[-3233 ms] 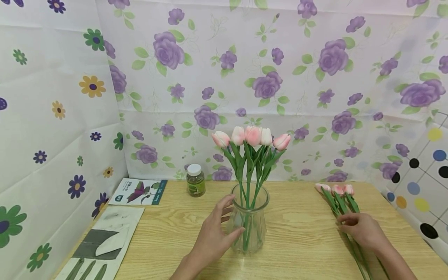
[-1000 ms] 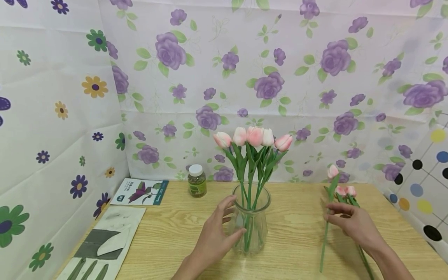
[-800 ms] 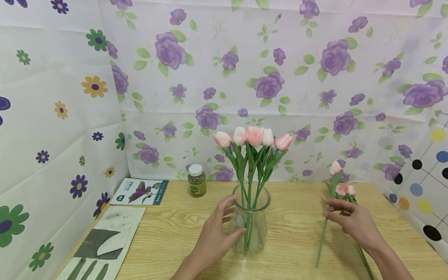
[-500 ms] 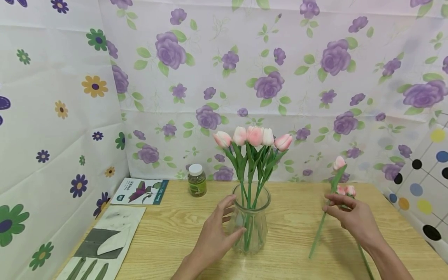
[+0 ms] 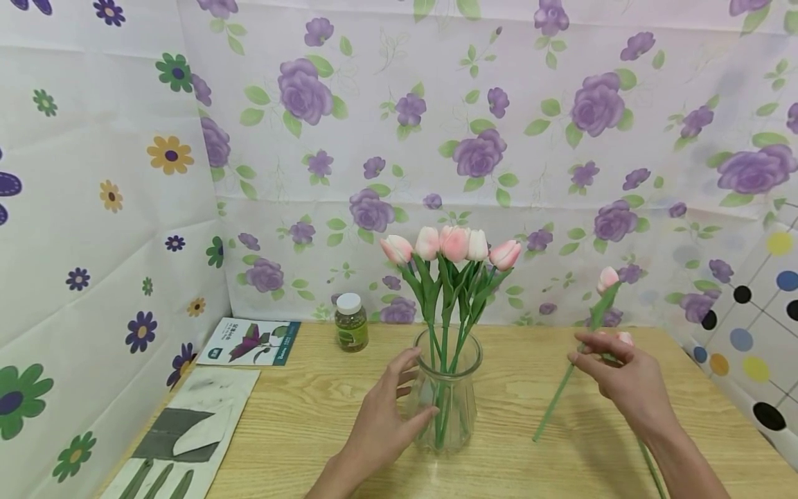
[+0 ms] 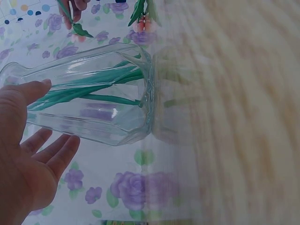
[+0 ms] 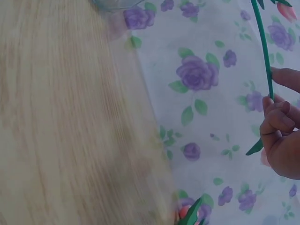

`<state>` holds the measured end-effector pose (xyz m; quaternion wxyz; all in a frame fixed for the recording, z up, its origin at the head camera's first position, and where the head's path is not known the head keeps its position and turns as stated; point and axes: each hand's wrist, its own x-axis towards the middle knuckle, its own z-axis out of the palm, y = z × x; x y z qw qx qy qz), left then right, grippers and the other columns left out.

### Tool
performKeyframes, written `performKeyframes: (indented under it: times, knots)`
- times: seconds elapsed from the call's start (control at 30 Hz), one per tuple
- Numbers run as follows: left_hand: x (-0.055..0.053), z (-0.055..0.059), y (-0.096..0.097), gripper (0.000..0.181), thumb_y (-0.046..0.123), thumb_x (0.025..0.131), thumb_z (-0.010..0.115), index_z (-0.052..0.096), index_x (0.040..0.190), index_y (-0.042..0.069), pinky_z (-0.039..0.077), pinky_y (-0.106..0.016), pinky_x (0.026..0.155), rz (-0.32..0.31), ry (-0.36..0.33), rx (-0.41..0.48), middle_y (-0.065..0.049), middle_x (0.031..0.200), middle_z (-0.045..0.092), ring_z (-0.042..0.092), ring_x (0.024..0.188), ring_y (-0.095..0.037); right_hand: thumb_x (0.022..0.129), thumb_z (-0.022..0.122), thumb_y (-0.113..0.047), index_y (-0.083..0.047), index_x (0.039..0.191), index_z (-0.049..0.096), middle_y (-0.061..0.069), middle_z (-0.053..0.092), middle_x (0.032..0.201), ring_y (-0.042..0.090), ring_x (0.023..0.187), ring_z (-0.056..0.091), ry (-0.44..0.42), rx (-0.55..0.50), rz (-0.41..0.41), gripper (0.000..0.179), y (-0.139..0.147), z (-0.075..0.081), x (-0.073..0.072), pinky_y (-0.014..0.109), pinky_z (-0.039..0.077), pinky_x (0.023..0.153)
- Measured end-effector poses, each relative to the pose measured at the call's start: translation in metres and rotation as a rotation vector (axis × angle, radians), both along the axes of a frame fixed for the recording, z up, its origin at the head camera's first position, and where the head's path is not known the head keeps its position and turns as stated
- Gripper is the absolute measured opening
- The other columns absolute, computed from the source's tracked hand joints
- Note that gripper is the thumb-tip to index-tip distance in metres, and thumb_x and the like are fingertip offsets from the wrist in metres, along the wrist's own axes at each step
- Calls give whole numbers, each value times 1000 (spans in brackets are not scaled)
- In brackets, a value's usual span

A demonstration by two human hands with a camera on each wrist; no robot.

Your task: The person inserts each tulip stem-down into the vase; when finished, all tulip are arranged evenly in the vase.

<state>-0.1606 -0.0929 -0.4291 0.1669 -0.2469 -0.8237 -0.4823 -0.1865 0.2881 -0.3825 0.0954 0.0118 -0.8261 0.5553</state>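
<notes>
A ribbed clear glass vase [image 5: 463, 409] stands mid-table, holding several pink-and-white artificial tulips [image 5: 453, 242]. My left hand [image 5: 374, 423] curves round the vase's left side, fingers near the neck and thumb across the front. The left wrist view shows that thumb [image 6: 37, 89] over the glass [image 6: 110, 126], with green stems inside. To the right, my right hand [image 5: 632, 384] pinches a single tulip [image 5: 607, 279] by its stem between thumb and fingers. The tulip leans, blossom up to the right and stem end down to the left, above the table. Partly hidden behind this hand lie more tulips [image 5: 625, 338].
A white-lidded jar [image 5: 350, 329] stands at the back left. Beside it lies a printed card [image 5: 249, 343], and a grey-and-white cloth-like sheet [image 5: 187, 423] runs along the table's left edge. Flowered sheeting [image 5: 399, 159] hangs behind the wooden table [image 5: 299, 409].
My right hand has picked one tulip from those lying at the right and raised it. Its stem end has swung left toward the vase. My left hand has stayed at the vase.
</notes>
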Motion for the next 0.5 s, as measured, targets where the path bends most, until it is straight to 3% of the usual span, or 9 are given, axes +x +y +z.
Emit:
performKeyframes:
  times: [0.3, 0.5]
  knots:
    - [1, 1, 0, 95, 5, 87, 87, 32, 161, 24, 63, -43, 100, -1, -5, -4, -14, 153, 55, 68, 127, -32, 99, 77, -28, -13, 138, 69, -12, 60, 105, 9, 55, 38, 73, -40, 1, 42, -14, 7, 2, 32, 38, 48]
    - [1, 1, 0, 94, 4, 86, 87, 33, 161, 20, 64, -43, 99, 5, 7, -10, -14, 153, 56, 69, 126, -32, 97, 80, -22, -15, 134, 72, -11, 63, 101, 8, 57, 40, 75, -140, -6, 39, -20, 10, 0, 33, 35, 48]
